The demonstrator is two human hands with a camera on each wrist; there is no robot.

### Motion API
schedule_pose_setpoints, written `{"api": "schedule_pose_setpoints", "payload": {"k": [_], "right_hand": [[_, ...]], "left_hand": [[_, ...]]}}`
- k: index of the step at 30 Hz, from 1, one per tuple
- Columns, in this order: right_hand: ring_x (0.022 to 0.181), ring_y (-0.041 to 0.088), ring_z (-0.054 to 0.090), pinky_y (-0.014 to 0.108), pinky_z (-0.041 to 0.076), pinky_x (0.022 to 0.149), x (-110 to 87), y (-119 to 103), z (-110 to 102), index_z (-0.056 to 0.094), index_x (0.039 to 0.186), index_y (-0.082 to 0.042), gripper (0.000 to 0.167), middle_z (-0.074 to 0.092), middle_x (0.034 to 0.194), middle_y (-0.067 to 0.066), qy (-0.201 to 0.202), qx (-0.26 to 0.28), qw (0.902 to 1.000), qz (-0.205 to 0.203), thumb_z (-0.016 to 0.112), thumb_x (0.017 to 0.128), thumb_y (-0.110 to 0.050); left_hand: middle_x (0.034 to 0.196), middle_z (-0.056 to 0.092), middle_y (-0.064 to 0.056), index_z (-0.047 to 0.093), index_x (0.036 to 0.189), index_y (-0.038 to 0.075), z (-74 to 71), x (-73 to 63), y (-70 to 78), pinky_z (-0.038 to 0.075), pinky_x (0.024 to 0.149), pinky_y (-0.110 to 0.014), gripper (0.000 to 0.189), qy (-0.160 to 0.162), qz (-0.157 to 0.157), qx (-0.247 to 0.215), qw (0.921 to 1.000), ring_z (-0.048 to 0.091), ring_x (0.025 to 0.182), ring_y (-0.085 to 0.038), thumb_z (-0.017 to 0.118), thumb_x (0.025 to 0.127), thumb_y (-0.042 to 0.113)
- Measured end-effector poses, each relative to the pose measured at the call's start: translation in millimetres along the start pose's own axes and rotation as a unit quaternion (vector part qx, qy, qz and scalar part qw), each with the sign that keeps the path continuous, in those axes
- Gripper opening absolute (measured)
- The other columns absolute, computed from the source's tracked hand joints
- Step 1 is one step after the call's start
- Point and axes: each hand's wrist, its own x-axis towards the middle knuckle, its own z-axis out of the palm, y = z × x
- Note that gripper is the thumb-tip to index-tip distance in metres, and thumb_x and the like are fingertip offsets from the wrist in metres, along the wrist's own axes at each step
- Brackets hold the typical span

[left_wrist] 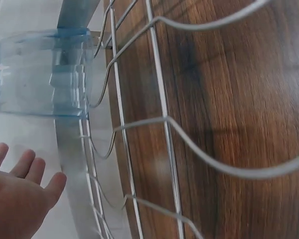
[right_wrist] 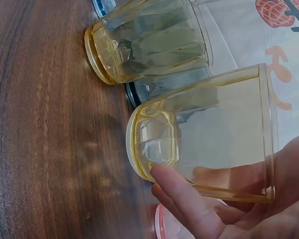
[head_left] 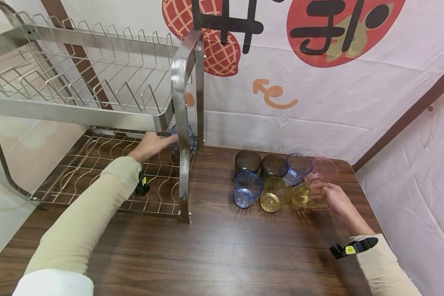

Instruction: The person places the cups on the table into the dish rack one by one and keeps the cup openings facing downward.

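On the lower tier of the dish rack, a clear blue glass (head_left: 188, 142) stands at the right end, partly behind the metal post. My left hand (head_left: 152, 146) is beside it, fingers stretched out; in the left wrist view this hand (left_wrist: 22, 191) shows a gap to the blue glass (left_wrist: 37, 74). Over on the table's right side, my right hand (head_left: 338, 201) grips a yellow glass (head_left: 306, 195) by its right side. The right wrist view shows fingers (right_wrist: 182, 196) along the wall of this yellow glass (right_wrist: 224, 129).
Another yellow glass (head_left: 271, 201) and a blue one (head_left: 246, 193) stand left of the held glass. Behind them are two dark glasses (head_left: 248, 162), a blue glass (head_left: 297, 166) and a pink glass (head_left: 326, 167). The rack's upper tier (head_left: 70, 111) overhangs my left hand.
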Motion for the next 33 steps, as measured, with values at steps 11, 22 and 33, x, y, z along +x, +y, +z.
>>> {"api": "schedule_pose_setpoints", "payload": {"k": [11, 22, 33], "right_hand": [[0.093, 0.009, 0.064, 0.032, 0.059, 0.077, -4.0, -3, -3, 0.04, 0.139, 0.018, 0.047, 0.068, 0.106, 0.006, -0.007, 0.022, 0.9997, 0.013, 0.026, 0.099, -0.001], [0.096, 0.012, 0.059, 0.033, 0.049, 0.077, -5.3, -6, -5, 0.044, 0.141, 0.015, 0.048, 0.064, 0.119, 0.015, 0.016, -0.032, 0.9992, 0.015, 0.029, 0.098, -0.001], [0.1, 0.015, 0.064, 0.035, 0.053, 0.081, -9.5, -9, -7, 0.043, 0.143, 0.014, 0.049, 0.056, 0.133, 0.029, 0.024, -0.037, 0.999, 0.01, 0.034, 0.097, 0.0]], "left_hand": [[0.145, 0.045, -0.029, 0.047, 0.144, -0.001, -27.7, -23.8, -2.8, 0.036, 0.112, -0.057, 0.083, 0.031, -0.01, 0.038, 0.9988, 0.048, 0.127, -0.041, 0.051, 0.097, 0.067], [0.144, 0.051, -0.029, 0.045, 0.145, -0.006, -42.0, -41.5, -9.2, 0.035, 0.112, -0.057, 0.055, 0.063, 0.086, 0.025, 0.994, 0.046, 0.134, -0.043, 0.049, 0.108, 0.034], [0.136, 0.054, -0.033, 0.05, 0.138, -0.009, -47.4, -62.2, -0.7, 0.042, 0.103, -0.053, 0.055, 0.065, 0.084, 0.056, 0.9928, 0.053, 0.125, -0.044, 0.05, 0.108, 0.037]]}}
